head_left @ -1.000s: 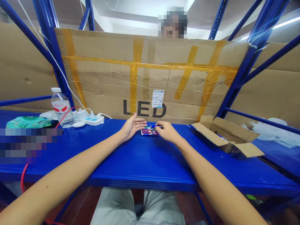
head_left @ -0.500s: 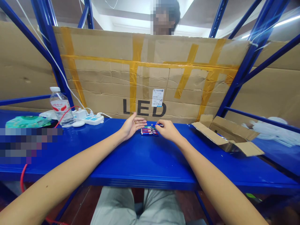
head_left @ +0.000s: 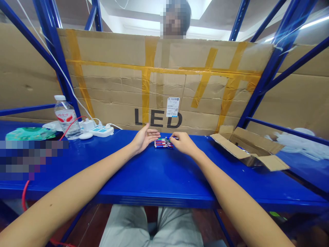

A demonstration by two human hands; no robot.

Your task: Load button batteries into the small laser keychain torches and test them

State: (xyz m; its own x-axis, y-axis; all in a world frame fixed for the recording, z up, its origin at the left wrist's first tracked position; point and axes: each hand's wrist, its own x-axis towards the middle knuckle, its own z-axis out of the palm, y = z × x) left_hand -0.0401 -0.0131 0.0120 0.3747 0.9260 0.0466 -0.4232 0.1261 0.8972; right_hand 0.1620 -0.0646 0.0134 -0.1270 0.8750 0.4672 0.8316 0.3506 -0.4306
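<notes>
Several short, shiny metallic tubes (head_left: 160,144), red, blue and green with silver ends, lie side by side in a small row on the blue table (head_left: 164,178). Their exact kind is too small to make out. My left hand (head_left: 145,139) rests at the left end of the row, palm turned inward, fingers stretched out and holding nothing. At the row's right end is my right hand (head_left: 183,142), its thumb and fingers pinched on a dark blue tube (head_left: 177,138) at the far side of the row. Its fingers partly hide that tube.
An open cardboard box (head_left: 246,147) stands on the right, beside clear plastic wrap (head_left: 303,144). On the left are a water bottle (head_left: 67,118), a power strip (head_left: 101,131) and a green packet (head_left: 32,133). A tall cardboard panel (head_left: 115,85) closes the back, with a person (head_left: 177,19) behind it.
My right hand's dark blue tube has come down slightly towards the row. My left hand has hardly moved. Behind the panel, the person's head has shifted a little left.
</notes>
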